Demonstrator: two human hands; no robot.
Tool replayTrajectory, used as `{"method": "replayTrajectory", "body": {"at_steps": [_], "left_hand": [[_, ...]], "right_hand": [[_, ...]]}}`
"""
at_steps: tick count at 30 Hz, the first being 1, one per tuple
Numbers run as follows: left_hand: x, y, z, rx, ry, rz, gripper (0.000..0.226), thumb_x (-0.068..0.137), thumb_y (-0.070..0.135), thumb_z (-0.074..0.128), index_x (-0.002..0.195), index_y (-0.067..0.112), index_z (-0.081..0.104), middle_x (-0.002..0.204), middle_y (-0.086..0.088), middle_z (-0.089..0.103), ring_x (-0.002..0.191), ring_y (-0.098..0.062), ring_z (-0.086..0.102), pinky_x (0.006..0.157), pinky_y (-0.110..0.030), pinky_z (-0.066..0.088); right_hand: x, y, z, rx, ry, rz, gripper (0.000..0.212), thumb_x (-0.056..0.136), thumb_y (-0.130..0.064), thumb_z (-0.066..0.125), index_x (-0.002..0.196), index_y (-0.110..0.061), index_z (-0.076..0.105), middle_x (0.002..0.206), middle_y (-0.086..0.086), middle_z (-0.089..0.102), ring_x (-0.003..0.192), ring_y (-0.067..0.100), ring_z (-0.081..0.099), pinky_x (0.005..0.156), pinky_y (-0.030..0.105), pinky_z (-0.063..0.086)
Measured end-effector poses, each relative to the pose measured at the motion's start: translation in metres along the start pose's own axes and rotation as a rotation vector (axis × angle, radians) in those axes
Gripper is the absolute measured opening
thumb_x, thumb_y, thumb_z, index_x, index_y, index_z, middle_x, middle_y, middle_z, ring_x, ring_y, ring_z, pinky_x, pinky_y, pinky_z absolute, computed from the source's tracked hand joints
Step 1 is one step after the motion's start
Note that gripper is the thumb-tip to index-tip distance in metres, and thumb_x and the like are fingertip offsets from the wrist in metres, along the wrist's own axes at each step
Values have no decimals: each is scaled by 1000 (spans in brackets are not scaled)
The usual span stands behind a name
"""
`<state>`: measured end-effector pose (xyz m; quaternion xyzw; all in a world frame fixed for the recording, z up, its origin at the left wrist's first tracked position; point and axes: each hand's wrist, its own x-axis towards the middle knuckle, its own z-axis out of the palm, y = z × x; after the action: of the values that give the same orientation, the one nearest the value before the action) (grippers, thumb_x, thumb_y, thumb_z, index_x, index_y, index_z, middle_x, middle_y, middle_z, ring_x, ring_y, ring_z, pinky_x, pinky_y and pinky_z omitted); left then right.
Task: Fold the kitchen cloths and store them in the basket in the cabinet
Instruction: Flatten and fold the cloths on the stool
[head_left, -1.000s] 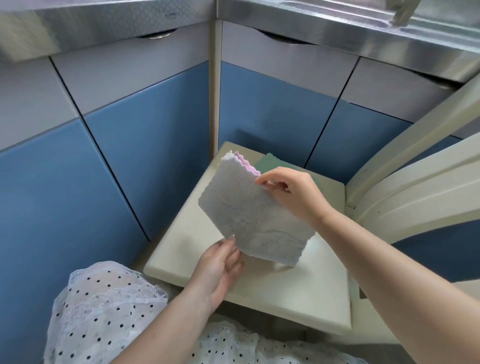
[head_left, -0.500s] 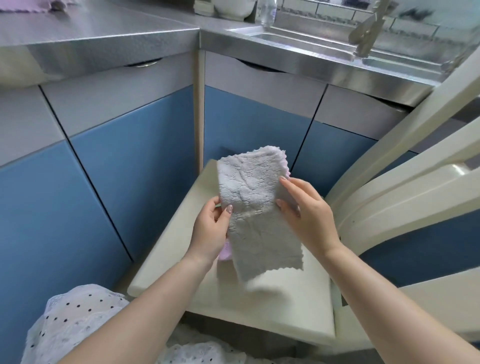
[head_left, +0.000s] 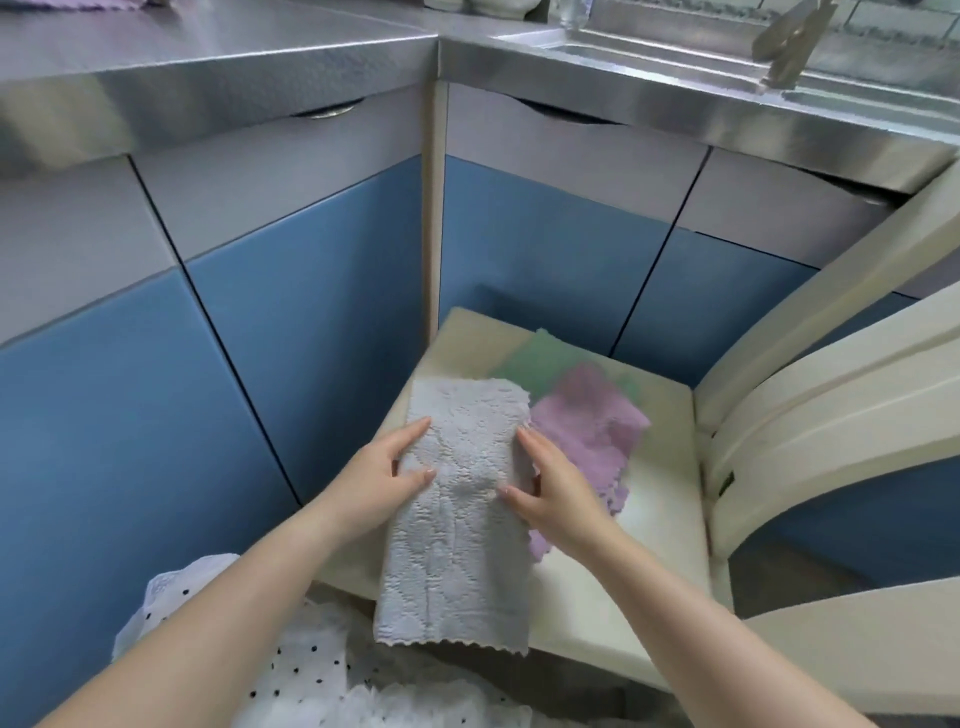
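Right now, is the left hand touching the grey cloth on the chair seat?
Touching. The head view shows the left hand lying on the grey cloth, fingers and thumb straight across its left edge, no gap between them.

head: worn on person's head | faces forward-down | close over chair seat (head_left: 649, 499) | corner cabinets (head_left: 311, 291) behind

You see a grey cloth (head_left: 460, 512), folded into a long strip, lying flat with its near end hanging off the edge. Just beside it lies a crumpled pink cloth (head_left: 589, 434), resting partly on a flat green cloth (head_left: 535, 358).
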<state>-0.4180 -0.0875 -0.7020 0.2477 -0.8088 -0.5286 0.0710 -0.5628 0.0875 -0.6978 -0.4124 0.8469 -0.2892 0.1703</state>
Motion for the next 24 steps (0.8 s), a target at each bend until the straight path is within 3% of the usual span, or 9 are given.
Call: {"method": "replayTrajectory", "body": {"at_steps": [5,10,13,16,19,22,24], "left_hand": [[15,-31,0,274,-35,-38,70,86,21,65,147,25,30,152,8,29,137,-5,27,110,-17,15],[22,-37,0,455,-8,8,71,86,33,65,147,24,30,154,4,24,140,-12,23,112,-26,19],[12,-38,-5,590,58,50,67,86,40,61,145,24,33,157,4,15,142,-19,18,114,-36,20],[-7,-45,-12,763,55,278,52,92,38,53,141,23,41,155,4,24,145,-13,13,118,-39,13],[-28,-51,-14,918,-76,441,55,94,49,43,143,25,38,154,10,24,145,-10,8,117,-45,-7],[-44,-56,-14,1056,-282,471,72,87,70,25,148,30,23,156,12,10,144,-7,-5,113,-45,-21],[-52,-63,-15,1120,-412,466,82,82,78,20,150,33,7,156,13,-5,142,-5,-15,110,-45,-25]], "right_hand": [[13,14,39,-81,-116,85,78,87,-31,63,150,-15,18,158,1,13,144,15,15,114,24,13],[13,17,42,-194,-65,34,74,85,-39,63,146,-25,24,155,-1,19,132,22,39,99,36,40],[-3,19,32,-292,92,-43,63,82,-35,68,138,-25,42,149,8,31,118,28,52,88,39,50],[-26,23,25,-441,169,-330,53,71,-20,77,121,-16,62,137,15,51,112,35,58,90,47,48],[-52,28,32,-593,-52,-541,51,80,-34,65,130,-23,56,142,5,48,131,27,45,105,55,34],[-67,31,39,-574,-241,-526,56,89,-43,45,142,-26,40,151,0,35,141,21,29,112,56,22],[-73,35,41,-616,-258,-539,64,84,-44,49,144,-24,37,152,1,33,141,21,29,110,58,25]]}}
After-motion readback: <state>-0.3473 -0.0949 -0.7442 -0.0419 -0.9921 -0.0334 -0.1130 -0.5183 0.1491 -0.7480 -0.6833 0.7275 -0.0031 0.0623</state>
